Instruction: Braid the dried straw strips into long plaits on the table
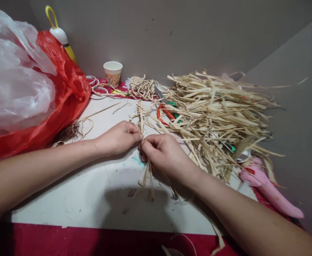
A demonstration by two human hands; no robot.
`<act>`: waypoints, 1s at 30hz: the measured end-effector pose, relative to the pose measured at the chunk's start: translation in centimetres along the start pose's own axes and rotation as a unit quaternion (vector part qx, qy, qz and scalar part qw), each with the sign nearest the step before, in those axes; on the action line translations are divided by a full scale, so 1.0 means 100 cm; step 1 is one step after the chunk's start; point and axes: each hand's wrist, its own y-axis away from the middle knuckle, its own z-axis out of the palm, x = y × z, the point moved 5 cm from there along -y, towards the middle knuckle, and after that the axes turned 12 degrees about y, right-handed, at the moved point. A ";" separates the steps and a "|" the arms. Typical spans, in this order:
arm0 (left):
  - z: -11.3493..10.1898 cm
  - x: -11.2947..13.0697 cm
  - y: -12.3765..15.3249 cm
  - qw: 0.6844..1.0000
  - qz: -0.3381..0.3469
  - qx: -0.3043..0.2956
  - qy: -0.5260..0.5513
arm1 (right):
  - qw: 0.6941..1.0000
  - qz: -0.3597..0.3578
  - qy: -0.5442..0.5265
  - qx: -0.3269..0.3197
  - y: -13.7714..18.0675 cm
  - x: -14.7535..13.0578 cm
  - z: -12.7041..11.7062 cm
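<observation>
A plaited straw cord [140,113] runs away from me over the white board. My left hand [120,138] pinches it near its lower end, thumb against finger. Close beside, almost touching, my right hand [163,153] is closed on the same cord. Loose straw ends [147,175] hang down toward me from under the right fingers. Exactly how the strands cross between the fingertips is hidden. Just beyond lie scissors with orange handles [164,114], partly under straw. A coil of finished cord [144,87] rests at the back.
A large heap of dry straw [222,106] covers the right side. A pink glue gun [270,188] lies at its near edge. White and red plastic bags [67,81] fill the left. A paper cup [112,74] and a yellow-and-white bottle [59,35] stand by the wall.
</observation>
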 end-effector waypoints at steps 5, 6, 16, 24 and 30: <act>0.005 -0.001 0.003 0.998 -0.042 0.020 0.038 | 0.966 -0.069 0.245 0.052 0.004 -0.006 0.000; 0.005 -0.003 0.003 0.997 -0.053 0.025 0.054 | 0.959 -0.075 0.271 0.046 0.006 -0.009 0.001; 0.000 -0.003 0.002 0.981 -0.091 -0.027 0.169 | 0.992 -0.122 -0.012 0.043 0.014 -0.023 -0.041; -0.001 0.005 0.003 0.986 -0.084 -0.051 0.137 | 0.968 -0.016 -0.217 -0.122 -0.014 0.010 -0.018; 0.001 0.005 0.004 0.990 -0.085 -0.071 0.088 | 0.940 -0.012 -0.277 -0.197 -0.014 0.013 -0.010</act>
